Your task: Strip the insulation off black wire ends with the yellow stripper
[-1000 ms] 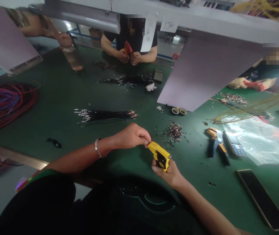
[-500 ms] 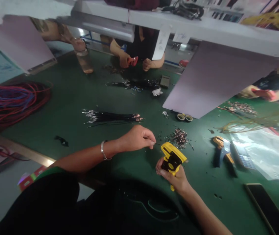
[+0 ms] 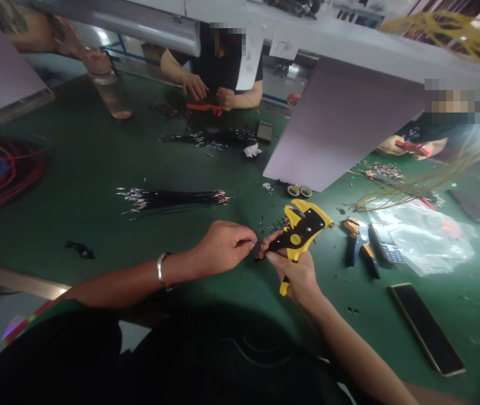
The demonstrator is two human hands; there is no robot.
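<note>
Two hands: right hand point(image 3: 295, 278) gripping one yellow wire stripper point(image 3: 301, 230), left hand point(image 3: 223, 246) pinching unclear thin item point(image 3: 253, 243)

You can pass left of the stripper point(image 3: 301, 233) over the bench point(image 3: 75, 169) to the wires point(image 3: 172, 198); pliers point(image 3: 360, 243) block the right.

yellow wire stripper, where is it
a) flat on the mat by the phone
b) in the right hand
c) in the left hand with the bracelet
B, the right hand grips the yellow wire stripper, and the left hand with the metal bracelet is beside it.
</note>
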